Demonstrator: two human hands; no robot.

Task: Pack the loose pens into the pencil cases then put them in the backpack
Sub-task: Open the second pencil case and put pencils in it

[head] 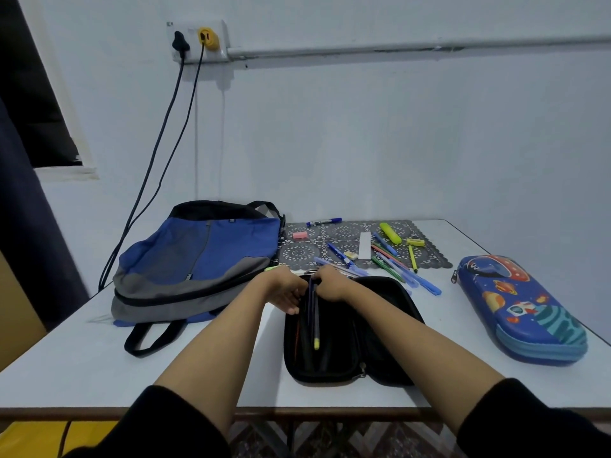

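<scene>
Pinching dark pen with yellow tip (pixel 315 320) inside open black zip pencil case (pixel 380 325) at table front: right hand (pixel 330 285). Left hand (pixel 287 292) curls on case's far rim. Risk imo: pen snags, light case skids. Loose coloured pens (pixel 393 262) wait behind, blue-grey fabric backpack (pixel 198 259) left.

Blue-grey backpack (pixel 198 259), black pencil case (pixel 347 328)

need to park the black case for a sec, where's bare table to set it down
Bare table lies between the black case and the blue space-print case, and along the front left, before the backpack. Crowded: the placemat and the loose pens just beyond the black case.
</scene>
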